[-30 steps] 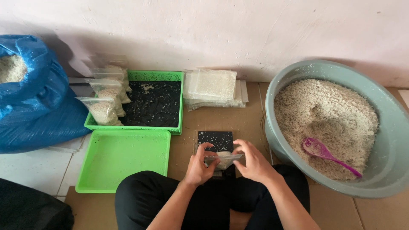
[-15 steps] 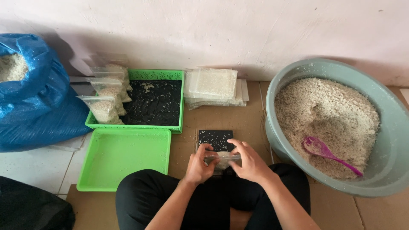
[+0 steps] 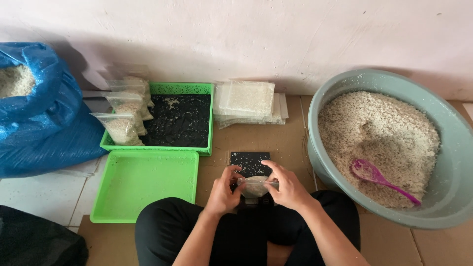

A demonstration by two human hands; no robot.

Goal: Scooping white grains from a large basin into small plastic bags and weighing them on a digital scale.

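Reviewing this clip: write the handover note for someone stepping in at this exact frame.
Left hand and right hand both pinch the top edge of a small clear bag of grain over the black scale.
Done: three filled bags stand in the far green tray.
Left: near green tray holds no bags; flat bags are stacked by the wall; the grey basin is full, with its purple scoop.

A small clear bag [image 3: 255,186] holds a pale, grainy fill in its lower part. It stands upright over a black scale [image 3: 250,163], low in the middle, its top edge stretched flat and level, pinched at both ends.
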